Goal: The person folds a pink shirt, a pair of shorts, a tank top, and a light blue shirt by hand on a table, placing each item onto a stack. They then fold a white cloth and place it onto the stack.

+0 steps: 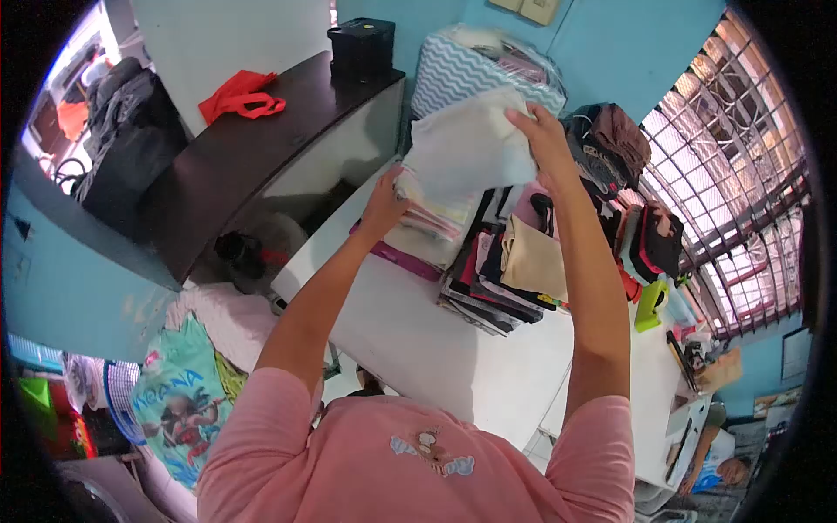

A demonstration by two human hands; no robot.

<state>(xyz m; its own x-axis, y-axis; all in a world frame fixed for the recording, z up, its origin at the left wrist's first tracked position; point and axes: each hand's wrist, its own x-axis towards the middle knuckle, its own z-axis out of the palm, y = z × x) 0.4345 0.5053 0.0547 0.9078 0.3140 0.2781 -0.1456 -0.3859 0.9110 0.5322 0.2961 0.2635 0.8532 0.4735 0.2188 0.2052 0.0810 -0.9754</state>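
Note:
A folded white cloth (pixel 475 144) is held up over the far side of the white table (pixel 392 327). My right hand (pixel 540 139) pinches its upper right corner. At the cloth's lower left, my left hand (pixel 385 202) is closed at the edge, beside a stack of light folded cloths (pixel 432 218); whether its fingers grip the cloth or the stack I cannot tell. Right of that stack lies a pile of dark folded clothes (pixel 488 288) with a beige folded piece (pixel 534 257) on top.
A dark shelf (pixel 235 166) at the left holds a red cloth bag (pixel 240 96) and a black box (pixel 361 48). Behind the stacks stands a zigzag-patterned bag (pixel 445 74). More clothes (pixel 658 240) lie by the window grille. A person (pixel 719 462) is at the lower right.

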